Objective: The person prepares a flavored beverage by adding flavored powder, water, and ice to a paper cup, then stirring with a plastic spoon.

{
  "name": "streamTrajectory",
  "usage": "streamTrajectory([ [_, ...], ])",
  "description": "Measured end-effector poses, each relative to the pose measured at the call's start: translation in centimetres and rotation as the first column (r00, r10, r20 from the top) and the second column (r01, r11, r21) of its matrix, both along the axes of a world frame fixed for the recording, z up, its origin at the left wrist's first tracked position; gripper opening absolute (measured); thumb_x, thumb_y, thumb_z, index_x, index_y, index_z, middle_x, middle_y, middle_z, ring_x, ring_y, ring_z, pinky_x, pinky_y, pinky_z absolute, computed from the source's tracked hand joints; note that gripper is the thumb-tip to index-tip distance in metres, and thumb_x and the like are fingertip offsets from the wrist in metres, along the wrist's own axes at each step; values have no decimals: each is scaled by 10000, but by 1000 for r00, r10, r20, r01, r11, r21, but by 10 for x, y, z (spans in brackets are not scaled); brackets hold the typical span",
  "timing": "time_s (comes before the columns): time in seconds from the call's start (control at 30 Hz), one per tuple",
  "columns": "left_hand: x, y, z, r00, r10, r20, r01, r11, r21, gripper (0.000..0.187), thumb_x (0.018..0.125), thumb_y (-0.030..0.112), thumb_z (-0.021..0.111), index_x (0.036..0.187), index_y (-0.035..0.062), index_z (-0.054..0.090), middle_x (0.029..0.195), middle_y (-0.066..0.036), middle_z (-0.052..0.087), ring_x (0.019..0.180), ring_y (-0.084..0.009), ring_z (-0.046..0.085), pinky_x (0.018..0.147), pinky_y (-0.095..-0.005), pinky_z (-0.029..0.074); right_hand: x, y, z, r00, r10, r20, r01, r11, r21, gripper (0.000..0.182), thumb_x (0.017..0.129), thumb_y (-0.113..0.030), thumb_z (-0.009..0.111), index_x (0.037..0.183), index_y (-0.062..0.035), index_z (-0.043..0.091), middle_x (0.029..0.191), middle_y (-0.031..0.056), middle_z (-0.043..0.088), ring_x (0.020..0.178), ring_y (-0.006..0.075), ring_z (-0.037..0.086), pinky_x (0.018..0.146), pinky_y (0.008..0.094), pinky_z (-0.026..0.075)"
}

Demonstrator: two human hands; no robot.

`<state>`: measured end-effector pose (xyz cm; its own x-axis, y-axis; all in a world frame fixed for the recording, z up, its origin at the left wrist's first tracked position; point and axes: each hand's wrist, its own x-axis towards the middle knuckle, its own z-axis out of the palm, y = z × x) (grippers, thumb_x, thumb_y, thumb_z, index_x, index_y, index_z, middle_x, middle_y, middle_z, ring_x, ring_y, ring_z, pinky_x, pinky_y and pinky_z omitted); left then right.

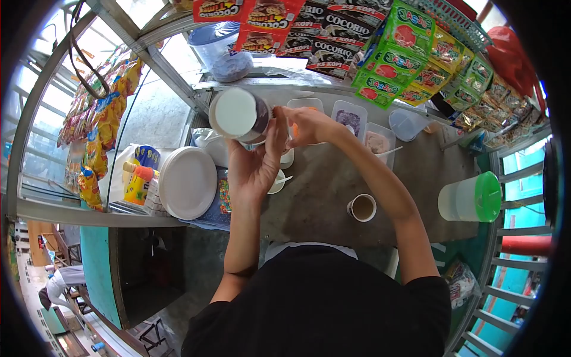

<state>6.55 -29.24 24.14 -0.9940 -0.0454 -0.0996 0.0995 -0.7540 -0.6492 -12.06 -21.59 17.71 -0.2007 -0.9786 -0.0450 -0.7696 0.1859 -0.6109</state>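
My left hand [256,160] is raised over the counter, its palm and fingers around a round container [237,114] with a white end and a dark side. My right hand [303,124] reaches to the right side of that container, fingers bent and close together; its fingertips are partly hidden behind my left fingers. Below and behind the hands are small white bowls, one with a spoon [279,181]. Beyond my right wrist sit open plastic tubs, one with purple contents [350,116] and one with pinkish contents [378,143].
A cup of brown drink [361,208] stands on the counter [309,220]. At right is a green-lidded pitcher [470,197]; at left, a large white round lid [188,183] and a yellow bottle [138,183]. Sachets [392,53] hang above. A person [62,282] is far left.
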Motion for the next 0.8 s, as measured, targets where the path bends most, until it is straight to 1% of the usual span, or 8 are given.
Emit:
streamTrajectory([
  [0.23, -44, -8, -36, 996, -83, 26, 80, 993, 91, 896, 737, 299, 826, 1341, -86, 288, 1275, -217, 457, 1247, -389, 490, 1047, -450, 500, -3, 42, -42, 987, -31, 155, 53, 989, -136, 783, 666, -242, 832, 1315, -32, 449, 1135, 208, 610, 1079, 354, 601, 909, 430, 485],
  [0.3, -51, -13, -52, 978, -71, 197, 48, 992, 118, 878, 784, 431, 773, 1304, -149, 368, 1252, -259, 486, 1198, -374, 508, 1007, -425, 534, 3, 62, -43, 980, -85, 182, 113, 982, -152, 737, 714, -292, 825, 1320, -68, 472, 1061, 149, 618, 922, 252, 630, 824, 362, 509],
  [0.43, -54, -13, -74, 966, -65, 249, 22, 985, 169, 879, 788, 475, 755, 1297, -141, 387, 1244, -260, 493, 1174, -371, 527, 990, -439, 544, 12, 115, -33, 943, -157, 292, 195, 975, -107, 716, 718, -271, 833, 1316, -79, 490, 1071, 122, 618, 908, 207, 628, 837, 339, 507],
  [0.5, -51, -12, -83, 969, -37, 244, 10, 994, 113, 890, 804, 543, 708, 1304, -124, 397, 1256, -278, 489, 1159, -381, 539, 991, -445, 539, 15, 150, -30, 860, -314, 402, 356, 934, -30, 621, 748, -182, 799, 1292, -89, 516, 1134, 97, 604, 983, 193, 608, 840, 323, 516],
  [0.6, -48, -12, -99, 973, -40, 228, 46, 999, -20, 940, 815, 655, 615, 1315, -110, 397, 1296, -288, 476, 1197, -397, 524, 1030, -488, 494, 17, 214, -54, 808, -412, 421, 486, 870, -80, 594, 755, -127, 777, 1292, -114, 522, 1096, 76, 602, 926, 172, 609, 803, 323, 523],
  [0.63, -46, -7, -99, 972, -52, 231, 58, 998, -16, 940, 815, 655, 615, 1315, -110, 397, 1296, -288, 476, 1197, -397, 524, 1030, -488, 494, 20, 236, -61, 725, -473, 501, 575, 816, -62, 589, 753, -96, 761, 1291, -121, 523, 1083, 73, 605, 906, 172, 611, 788, 320, 524],
  [0.7, -39, 4, -95, 942, 104, 320, -23, 969, -247, 1001, 807, 740, 531, 1322, -107, 388, 1328, -281, 469, 1249, -408, 492, 1087, -530, 417, 32, 274, -75, 625, -530, 573, 664, 747, -34, 587, 750, -65, 745, 1289, -128, 524, 1070, 70, 608, 887, 172, 613, 774, 317, 526],
  [0.8, -30, 33, -82, 903, 117, 413, -14, 970, -245, 877, 866, 634, 505, 1323, -105, 387, 1327, -254, 498, 1272, -400, 484, 1097, -542, 392, 58, 315, -96, 535, -642, 548, 727, 681, 88, 587, 734, -18, 718, 1279, -122, 527, 1071, 70, 611, 875, 167, 617, 748, 300, 530],
])
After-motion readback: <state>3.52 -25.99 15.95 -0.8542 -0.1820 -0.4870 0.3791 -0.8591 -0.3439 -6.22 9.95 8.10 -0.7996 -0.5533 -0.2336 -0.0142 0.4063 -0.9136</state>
